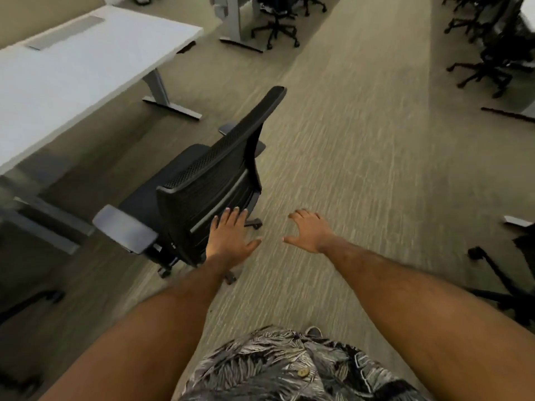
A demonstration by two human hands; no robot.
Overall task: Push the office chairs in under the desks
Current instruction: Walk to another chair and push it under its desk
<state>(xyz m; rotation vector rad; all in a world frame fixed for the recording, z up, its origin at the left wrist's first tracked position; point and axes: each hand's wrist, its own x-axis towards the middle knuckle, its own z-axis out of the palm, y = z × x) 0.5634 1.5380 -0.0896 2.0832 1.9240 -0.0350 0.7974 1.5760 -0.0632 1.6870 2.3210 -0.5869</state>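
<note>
A black mesh office chair [208, 180] stands on the carpet in the aisle, its back toward me and its seat facing a white desk [72, 70] at the left. The chair is apart from the desk, outside its edge. My left hand [230, 240] is spread flat, fingers over the lower right of the chair's backrest; whether it touches is unclear. To its right my right hand [308, 231] hovers over bare carpet, fingers apart, holding nothing.
Grey desk legs [170, 99] rest on the floor left of the chair. More black chairs stand at the top centre [278, 21], the top right [489, 53] and the right edge [503, 285]. A wide strip of carpet runs up the middle.
</note>
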